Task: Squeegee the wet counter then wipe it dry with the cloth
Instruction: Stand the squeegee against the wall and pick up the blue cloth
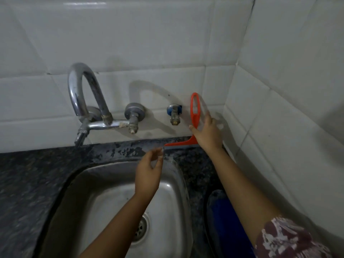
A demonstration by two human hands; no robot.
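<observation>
1. Counter [28, 175]: dark speckled stone, running along the foot of a white tiled wall [149, 43]. The far strip behind the sink shows pale blotchy patches; wet film or wear, cannot tell.
2. Tap [81, 94]: chrome, wall-mounted at far left, with a tall looped spout and its outlet pointing down over the far left edge of the counter. A second chrome valve [134, 116] sits just to its right on the same cross-pipe.
3. Sink [104, 198]: steel basin set into the counter, centre near, with the drain [141, 229] visible between the two forearms.
4. Left hand [149, 174]: held above the far part of the sink, palm turned right, fingers loosely curled and spread. It grips nothing. Its fingertips are near the left tip of the squeegee blade, but contact is not clear.
5. Small valve [174, 113]: brass with a blue collar, on the wall just left of the squeegee handle.
6. Squeegee [194, 112]: orange-red, standing upright against the far wall right of centre, loop handle up, blade resting along the far edge of the counter.
7. Right hand [208, 133]: at the lower handle of the squeegee, thumb touching the stem from the left, fingers extended and open on the right side. The grasp is not closed.
8. Blue object [223, 216]: lying on the counter right of the sink, under the right forearm; blurred, so I cannot tell whether it is the cloth.
9. Sleeve [290, 239]: patterned maroon and white, at near right.
</observation>
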